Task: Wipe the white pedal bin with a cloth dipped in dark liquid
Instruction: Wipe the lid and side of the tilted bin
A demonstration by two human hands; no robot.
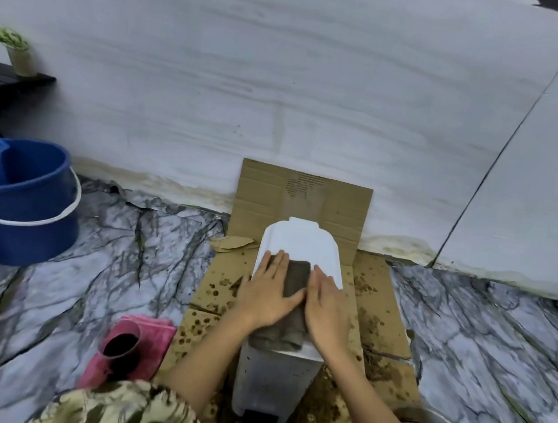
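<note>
The white pedal bin [301, 244] stands on stained cardboard [376, 290] that likely shields the floor from drips. One dark cloth [298, 275] lies along its lid. Two hands press it flat: left hand [267, 296] and right hand [328, 306], fingers extended, grip open, clasping nothing. One pink cup [120, 344] of dark liquid and one blue bucket [20, 201] stand left.

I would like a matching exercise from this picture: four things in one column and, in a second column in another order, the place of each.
Things:
1. cloth
2. blue bucket
3. pink cup
4. cardboard

Places:
a. on the floor at far left
b. under the white pedal bin
c. flat on the bin's lid, under both hands
d. on a pink cloth, left of the bin

Pairs: 1-c, 2-a, 3-d, 4-b
</note>
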